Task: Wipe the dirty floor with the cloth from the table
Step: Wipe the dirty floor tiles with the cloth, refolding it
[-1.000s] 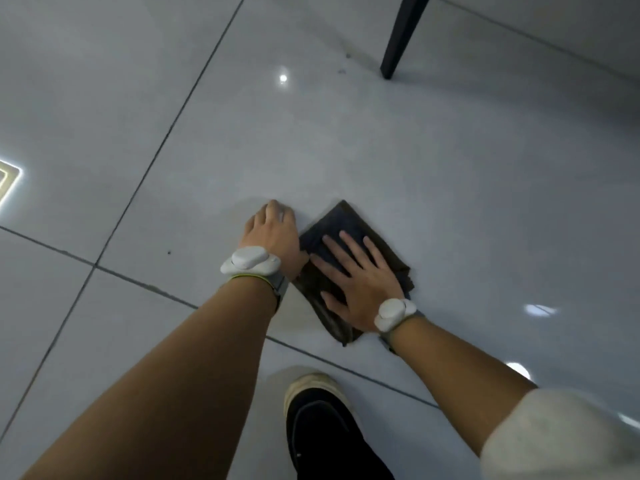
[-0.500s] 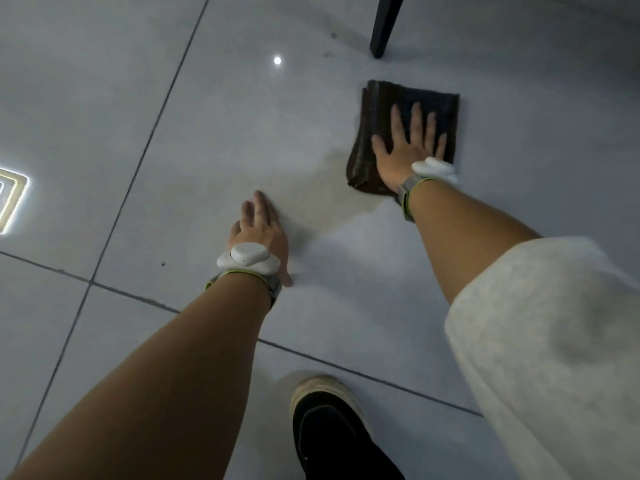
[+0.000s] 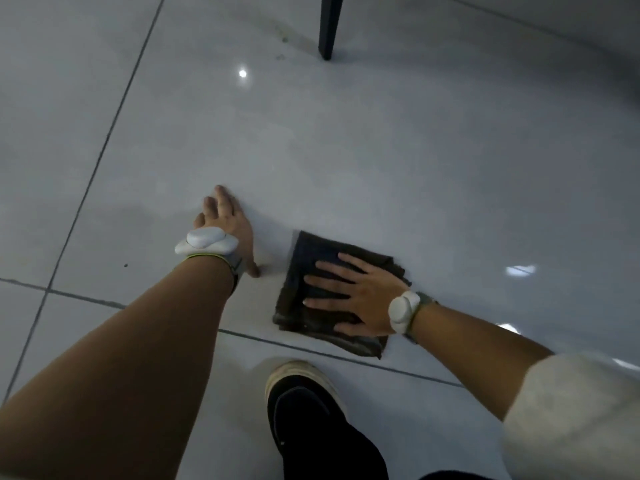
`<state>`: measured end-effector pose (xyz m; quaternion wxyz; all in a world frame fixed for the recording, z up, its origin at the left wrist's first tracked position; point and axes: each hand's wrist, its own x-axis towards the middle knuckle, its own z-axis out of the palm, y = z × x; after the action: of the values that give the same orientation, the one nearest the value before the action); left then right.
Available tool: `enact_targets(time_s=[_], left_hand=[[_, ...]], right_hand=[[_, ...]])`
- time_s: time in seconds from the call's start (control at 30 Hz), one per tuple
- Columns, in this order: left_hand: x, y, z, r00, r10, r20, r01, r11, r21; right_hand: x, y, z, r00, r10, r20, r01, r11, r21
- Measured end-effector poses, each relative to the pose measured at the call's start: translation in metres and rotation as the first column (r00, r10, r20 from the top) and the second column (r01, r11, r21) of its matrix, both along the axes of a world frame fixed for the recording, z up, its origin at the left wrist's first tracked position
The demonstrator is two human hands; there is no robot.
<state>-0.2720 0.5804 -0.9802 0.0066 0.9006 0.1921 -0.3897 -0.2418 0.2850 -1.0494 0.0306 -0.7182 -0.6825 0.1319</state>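
Note:
A dark folded cloth (image 3: 304,265) lies flat on the glossy grey tiled floor (image 3: 381,161), just beyond a grout line. My right hand (image 3: 349,292) presses down on it with straight, spread fingers pointing left. My left hand (image 3: 227,223) rests flat on the bare tile to the left of the cloth, a small gap apart from it, fingers straight. A faint damp smear (image 3: 270,216) shows on the tile between and beyond the hands. Both wrists carry white bands.
A black table leg (image 3: 329,26) stands on the floor at the top centre, with small dark specks (image 3: 282,46) to its left. My black shoe (image 3: 308,417) with a pale sole is planted just below the cloth. Grout lines cross the floor at left and bottom.
My right hand has dragged the cloth back from near the table leg toward me, down to the grout line by my shoe. My left hand stayed flat in its place.

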Motion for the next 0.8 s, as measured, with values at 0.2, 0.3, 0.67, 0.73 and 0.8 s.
enact_targets(time_s=[0.2,0.3,0.67,0.73,0.8], left_hand=[[-0.015,-0.028,-0.010,0.977,-0.030,0.210,0.037,0.999,-0.028],[-0.026,-0.037,-0.015,0.974,-0.023,0.224,0.041,0.996,-0.077],[-0.013,-0.030,-0.016,0.998,-0.012,0.066,0.020,0.992,-0.127],[-0.020,-0.030,-0.019,0.991,-0.004,0.135,0.020,0.993,-0.116],[-0.024,-0.034,-0.020,0.981,-0.006,0.194,0.028,0.994,-0.110]], right_hand=[[0.007,0.011,-0.006,0.939,-0.340,0.057,0.340,0.940,0.005],[0.046,0.050,0.000,0.736,-0.668,0.112,0.675,0.736,-0.048],[0.192,0.090,0.018,0.019,-0.988,0.153,0.963,-0.022,-0.268],[0.184,0.071,0.019,-0.048,-0.985,0.164,0.964,-0.088,-0.250],[0.162,0.048,0.015,0.097,-0.979,0.182,0.972,0.054,-0.227]])
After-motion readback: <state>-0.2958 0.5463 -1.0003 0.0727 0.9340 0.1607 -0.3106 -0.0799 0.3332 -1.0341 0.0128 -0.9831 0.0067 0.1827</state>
